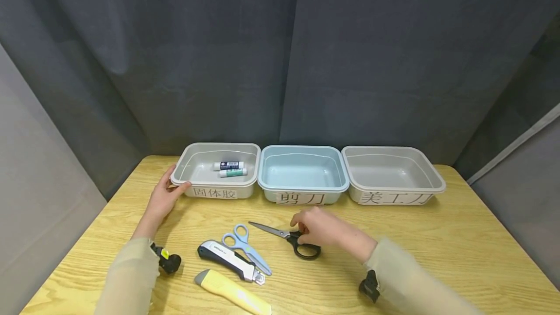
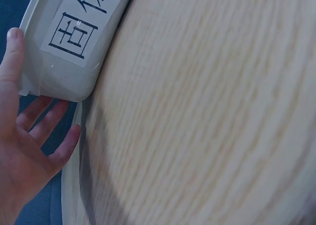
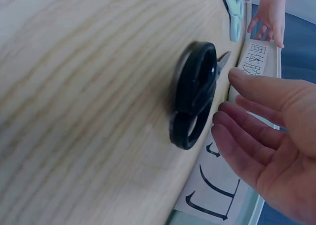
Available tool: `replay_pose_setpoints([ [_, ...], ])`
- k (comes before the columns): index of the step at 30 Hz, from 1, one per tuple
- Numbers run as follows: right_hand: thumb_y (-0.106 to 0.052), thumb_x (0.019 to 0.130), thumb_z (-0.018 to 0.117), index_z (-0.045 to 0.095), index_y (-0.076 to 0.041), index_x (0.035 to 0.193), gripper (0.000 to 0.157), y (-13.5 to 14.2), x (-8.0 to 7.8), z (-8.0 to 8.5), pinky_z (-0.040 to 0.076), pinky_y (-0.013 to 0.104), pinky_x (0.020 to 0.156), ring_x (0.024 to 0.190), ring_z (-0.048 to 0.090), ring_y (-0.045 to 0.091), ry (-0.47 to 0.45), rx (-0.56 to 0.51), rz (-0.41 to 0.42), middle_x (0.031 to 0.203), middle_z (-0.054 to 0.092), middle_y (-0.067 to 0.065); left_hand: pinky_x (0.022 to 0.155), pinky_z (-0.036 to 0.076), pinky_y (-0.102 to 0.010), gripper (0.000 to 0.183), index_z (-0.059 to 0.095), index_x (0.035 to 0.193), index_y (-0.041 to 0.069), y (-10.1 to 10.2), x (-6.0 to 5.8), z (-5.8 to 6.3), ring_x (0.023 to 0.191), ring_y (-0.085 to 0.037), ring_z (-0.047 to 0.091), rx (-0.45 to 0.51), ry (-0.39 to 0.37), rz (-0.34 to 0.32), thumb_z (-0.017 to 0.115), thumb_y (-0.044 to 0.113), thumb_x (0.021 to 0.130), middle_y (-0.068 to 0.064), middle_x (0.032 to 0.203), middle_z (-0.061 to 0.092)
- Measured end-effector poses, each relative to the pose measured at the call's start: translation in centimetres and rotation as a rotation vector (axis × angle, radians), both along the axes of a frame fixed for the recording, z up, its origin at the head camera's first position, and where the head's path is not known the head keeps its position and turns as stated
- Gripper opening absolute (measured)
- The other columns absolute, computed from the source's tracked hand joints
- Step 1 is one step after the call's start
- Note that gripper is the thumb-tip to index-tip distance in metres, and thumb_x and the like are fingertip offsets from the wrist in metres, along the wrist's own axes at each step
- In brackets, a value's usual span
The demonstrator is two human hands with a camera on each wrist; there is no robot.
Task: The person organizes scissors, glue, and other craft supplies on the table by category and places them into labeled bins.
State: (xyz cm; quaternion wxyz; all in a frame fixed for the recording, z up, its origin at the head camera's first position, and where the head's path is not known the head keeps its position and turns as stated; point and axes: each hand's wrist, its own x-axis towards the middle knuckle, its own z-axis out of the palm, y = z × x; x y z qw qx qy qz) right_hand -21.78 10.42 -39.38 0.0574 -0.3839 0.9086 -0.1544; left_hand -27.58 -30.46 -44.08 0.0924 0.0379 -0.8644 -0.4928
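Note:
My left hand (image 1: 163, 199) touches the left front corner of the left grey bin (image 1: 182, 189), its thumb at the front rim and the other fingers along the side. In the left wrist view those fingers are loosely spread against the bin's end. Over the handles of the black-handled scissors (image 1: 275, 231) hovers my right hand (image 1: 321, 227). The right wrist view shows its thumb and fingers apart, with the scissors (image 3: 182, 99) lying just beyond the fingertips. The scissors' blades point left, toward the blue scissors (image 1: 247, 251).
A white-and-black utility knife (image 1: 225, 258) and a yellow utility knife (image 1: 234, 291) lie front left. Two glue sticks (image 1: 233, 172) lie in the left bin. A blue bin (image 1: 304, 192) and a right grey bin (image 1: 393, 192) stand beside it, all labelled, before a dark curtain (image 1: 280, 62).

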Motion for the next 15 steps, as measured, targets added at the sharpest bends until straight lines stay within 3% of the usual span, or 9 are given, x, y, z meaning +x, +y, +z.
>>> replay_pose_setpoints([
  [15, -0.014, 0.067, 0.077, 0.062, -0.007, 0.109, 0.045, 0.3, 0.4, -1.3, 0.041, 0.020, 0.060, 0.065, 0.045, 0.006, -0.040, 0.064, -0.041, 0.072, 0.055, -0.005, 0.101, 0.034, -0.048, 0.084, 0.012, 0.147, 0.014, 0.0, 0.0, 0.1, 0.124, -0.036, 0.037, 0.003, -0.010, 0.001, 0.060, 0.041, 0.085, -0.020, 0.146, 0.025],
])
